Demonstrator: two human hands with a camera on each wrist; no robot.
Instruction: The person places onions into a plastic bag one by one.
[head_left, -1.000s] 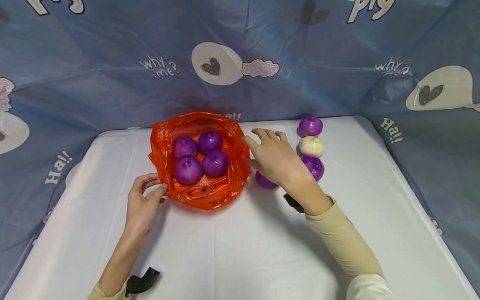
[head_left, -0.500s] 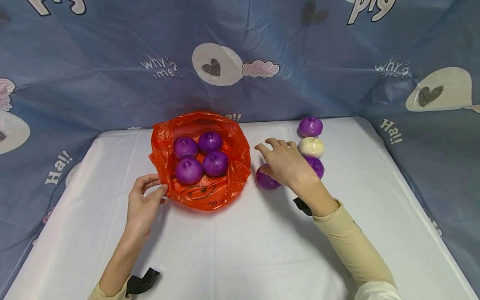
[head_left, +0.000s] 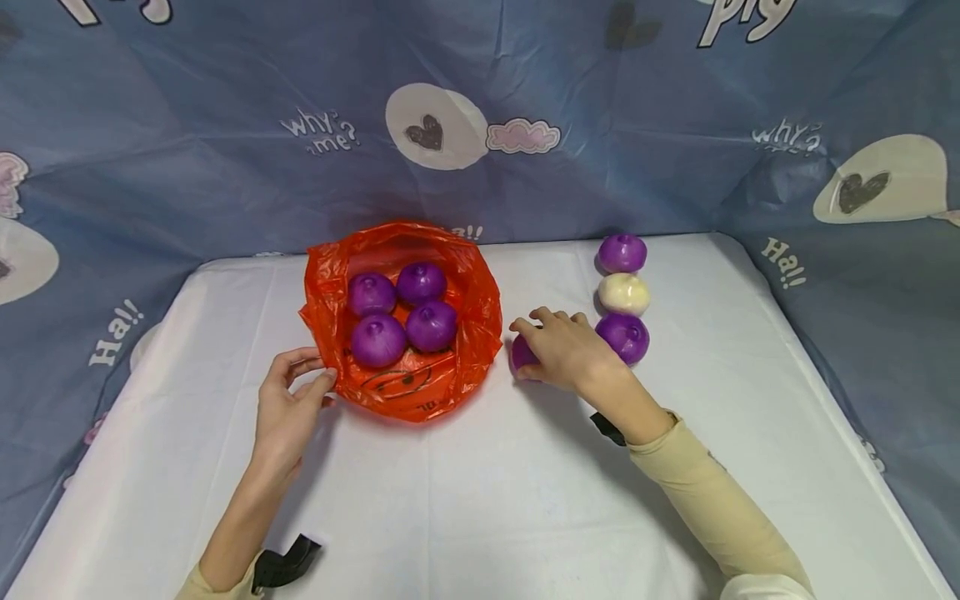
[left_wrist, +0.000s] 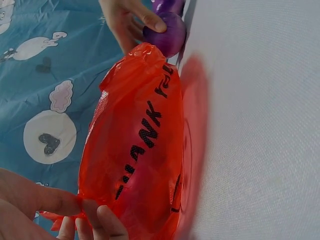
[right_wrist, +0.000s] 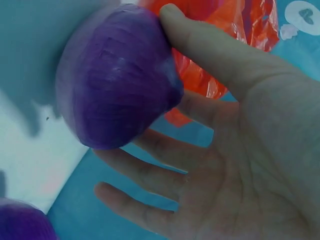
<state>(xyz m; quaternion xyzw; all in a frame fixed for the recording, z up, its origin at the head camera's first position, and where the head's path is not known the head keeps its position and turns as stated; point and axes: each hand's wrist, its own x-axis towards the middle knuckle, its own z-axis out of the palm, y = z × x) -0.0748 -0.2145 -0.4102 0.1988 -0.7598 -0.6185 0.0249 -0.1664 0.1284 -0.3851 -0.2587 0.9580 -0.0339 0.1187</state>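
My left hand [head_left: 287,417] pinches the left edge of a red plastic bag [head_left: 478,333], whose wide mouth faces up. Several purple onions [head_left: 378,340] sit inside it. Black lettering on its side shows in the left wrist view. To the right of the bag, my right hand [head_left: 573,357] reaches over another purple onion [right_wrist: 115,80], thumb on one side and fingers round the other. That onion rests on the table, partly hidden under the hand in the head view. Behind the hand's right side stands a row: a purple onion [head_left: 625,337], a white onion [head_left: 624,293] and a purple onion [head_left: 622,252].
A white cloth covers the table [head_left: 465,517]. A blue printed curtain [head_left: 600,167] hangs behind the table's far edge and along both sides. Black straps [head_left: 285,562] show at both wrists.
My right hand has drawn back from the bag's right edge, then lowered onto the nearest purple onion and closed round it. The left hand and bag have stayed put.
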